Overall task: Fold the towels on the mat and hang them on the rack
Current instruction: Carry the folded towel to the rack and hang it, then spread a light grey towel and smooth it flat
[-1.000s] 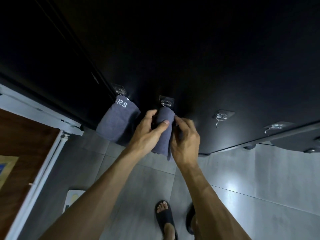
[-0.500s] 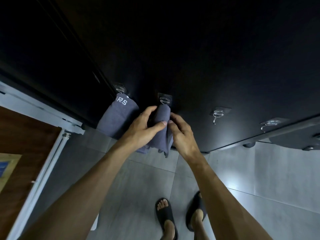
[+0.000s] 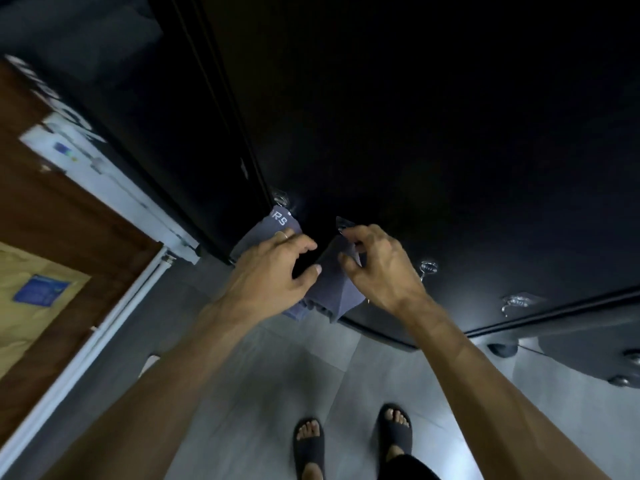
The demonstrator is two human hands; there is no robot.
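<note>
Dark wall (image 3: 433,133) with hooks (image 3: 427,268) above grey floor (image 3: 259,393). Towel (image 3: 334,285) hangs from a hook; left hand (image 3: 273,268) pinches it, right hand (image 3: 377,268) grips its top. Second towel (image 3: 273,225) hangs beside.

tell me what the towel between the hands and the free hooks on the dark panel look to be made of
Blue-grey towel: soft woven cloth, probably cotton terry, matte; it drapes and creases in folds.
Free hooks: shiny silver metal, perhaps chromed steel, on clear-looking adhesive pads; they glint against the dark panel.
</note>
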